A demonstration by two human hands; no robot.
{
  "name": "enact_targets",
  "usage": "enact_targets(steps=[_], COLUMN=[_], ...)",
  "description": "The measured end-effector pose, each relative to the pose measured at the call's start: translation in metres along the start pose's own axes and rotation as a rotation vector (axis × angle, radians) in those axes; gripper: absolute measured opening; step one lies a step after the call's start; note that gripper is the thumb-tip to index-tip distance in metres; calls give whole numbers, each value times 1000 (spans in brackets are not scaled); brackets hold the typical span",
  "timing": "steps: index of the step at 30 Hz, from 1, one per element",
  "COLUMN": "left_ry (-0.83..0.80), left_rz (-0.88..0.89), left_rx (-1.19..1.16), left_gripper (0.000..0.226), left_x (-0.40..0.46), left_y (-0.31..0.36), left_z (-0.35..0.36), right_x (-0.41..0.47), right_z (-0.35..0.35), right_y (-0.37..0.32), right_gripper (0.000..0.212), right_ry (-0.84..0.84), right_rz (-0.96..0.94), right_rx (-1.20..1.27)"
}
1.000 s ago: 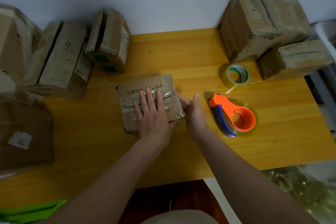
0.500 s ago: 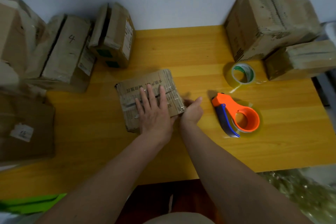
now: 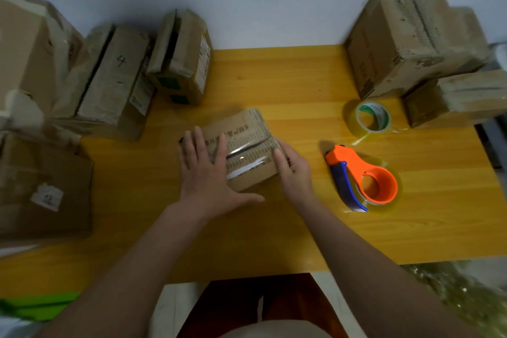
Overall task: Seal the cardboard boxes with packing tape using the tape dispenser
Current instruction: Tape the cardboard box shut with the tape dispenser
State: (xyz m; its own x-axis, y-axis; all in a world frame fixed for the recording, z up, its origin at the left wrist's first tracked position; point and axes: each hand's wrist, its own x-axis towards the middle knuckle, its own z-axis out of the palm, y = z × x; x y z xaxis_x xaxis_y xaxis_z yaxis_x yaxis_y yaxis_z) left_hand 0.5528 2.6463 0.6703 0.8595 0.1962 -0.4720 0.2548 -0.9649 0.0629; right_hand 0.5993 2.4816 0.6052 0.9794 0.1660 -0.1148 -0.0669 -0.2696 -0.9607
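Note:
A small cardboard box (image 3: 247,151) with printed text lies in the middle of the yellow wooden table (image 3: 288,82). A strip of clear tape runs across its top. My left hand (image 3: 205,173) lies spread over the box's left part, thumb along its near side. My right hand (image 3: 293,170) clasps the box's right end, thumb on top. The orange tape dispenser (image 3: 362,175) with a blue handle lies on the table to the right of my right hand, untouched.
A loose roll of clear tape (image 3: 373,119) sits behind the dispenser. Several cardboard boxes stand at the left (image 3: 115,82) and back left (image 3: 181,57). A large box (image 3: 406,44) and a smaller one (image 3: 455,99) fill the back right corner.
My left hand slid to the box's left part, uncovering the taped seam. My right hand came up from the box's near right corner onto its right end. The box turned slightly.

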Motion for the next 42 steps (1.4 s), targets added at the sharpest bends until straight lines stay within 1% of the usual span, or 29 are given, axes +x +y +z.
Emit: enact_targets(steps=[2, 3, 5, 7, 8, 9, 11, 12, 14, 16, 18, 20, 22, 25, 28, 32, 35, 37, 39, 40, 41, 42], left_ry=[-68, -73, 6, 153, 201, 212, 144, 111, 107, 91, 70, 63, 55, 59, 65, 52, 160, 214, 252, 315, 398, 467], left_rz=[-25, -42, -70, -69, -42, 7, 110, 132, 77, -12, -41, -57, -80, -118, -149, -197, -234, -253, -221, -154, -36, 134], left_rx=[41, 47, -46, -290, -432, -541, -724, -831, -1047, -1188, -1196, -1190, -1215, -1229, -1243, -1297, -1350, -1357, -1277, -1169, -1001, -794], left_gripper=[141, 134, 110, 88, 81, 75, 58, 45, 24, 17, 14, 13, 17, 22, 30, 28, 27, 29, 44, 51, 55, 59], left_x=[-15, -20, -20, -6, 7, 21, 48, 57, 69, 73, 74, 74, 73, 73, 77, 71, 62, 62, 59, 52, 44, 33], left_y=[12, 15, 15, 11, 10, 11, 18, 22, 27, 29, 27, 24, 24, 27, 30, 36, 42, 45, 46, 44, 42, 38], left_z=[-6, -12, -26, -33, -33, -32, -26, -23, -14, -9, -6, -4, -3, -1, 0, 5, 16, 19, 22, 25, 29, 33], right_x=[19, 29, 44, 48, 49, 49, 50, 51, 53, 52, 46, 39, 34, 31, 39, 49, 50, 52, 50, 46, 38, 26], right_z=[-18, -27, -38, -35, -30, -23, -12, -10, -13, -20, -25, -26, -23, -16, -17, -30, -32, -32, -34, -36, -38, -41], right_y=[-5, -9, -20, -30, -33, -36, -35, -34, -32, -30, -26, -20, -15, -11, -12, -13, -13, -12, -14, -17, -21, -24], right_gripper=[35, 32, 34, 42, 43, 39, 22, 16, 12, 8, 6, 5, 11, 27, 35, 40, 37, 38, 41, 43, 45, 47], right_ry=[-91, -128, -154, -86, -40, -6, 53, 75, 71, 53, 60, 117, 176, 211, 173, 59, 45, 18, -15, -31, -52, -96], right_rz=[-36, -14, 115, 211, 214, 213, 246, 269, 288, 270, 240, 227, 247, 263, 267, 274, 259, 240, 193, 133, 20, -138], right_rx=[-56, -84, -79, -5, 7, -13, -43, -33, 6, 43, 97, 179, 247, 249, 232, 87, 86, 8, -168, -276, -390, -520])
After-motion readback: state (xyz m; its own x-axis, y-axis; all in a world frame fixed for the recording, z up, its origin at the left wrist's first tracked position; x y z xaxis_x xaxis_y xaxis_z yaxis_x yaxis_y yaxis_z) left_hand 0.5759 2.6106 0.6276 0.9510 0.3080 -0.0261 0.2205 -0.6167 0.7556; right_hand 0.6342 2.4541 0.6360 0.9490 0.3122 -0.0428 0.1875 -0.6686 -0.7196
